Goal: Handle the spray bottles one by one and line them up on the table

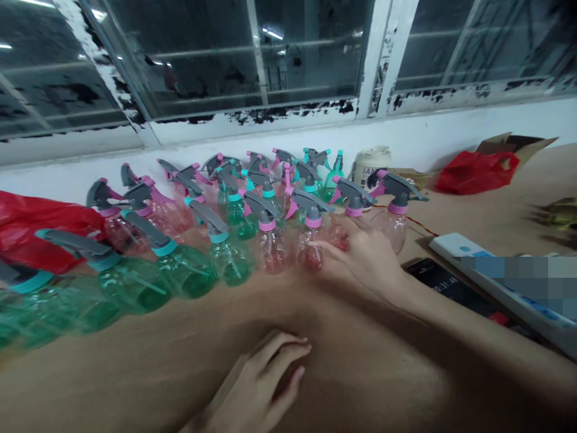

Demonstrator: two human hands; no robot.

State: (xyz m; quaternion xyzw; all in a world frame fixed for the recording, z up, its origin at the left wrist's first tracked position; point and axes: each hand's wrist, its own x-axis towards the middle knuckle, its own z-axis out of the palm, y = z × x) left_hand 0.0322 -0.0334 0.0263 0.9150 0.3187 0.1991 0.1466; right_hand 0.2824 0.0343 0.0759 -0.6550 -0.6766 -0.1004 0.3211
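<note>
My right hand [372,255] reaches into the front row of spray bottles. Its thumb lies across the front of a clear pink spray bottle [311,258] with a pink collar and grey trigger head; the other fingers are partly hidden beside and behind it. Close against this hand stand another pink bottle, its grey head [352,191] showing above my fingers, and a third pink spray bottle [393,231]. Nearer to me, my left hand [265,379] hovers low over or rests on the brown tabletop, fingers loosely bent and apart, holding nothing.
Green spray bottles [229,261] run along the front left, with several more pink and green ones behind. Red plastic bags [45,231] lie at left and at right back. A white tub [372,162] stands by the wall. A phone [446,288] and power strip [478,264] lie at right.
</note>
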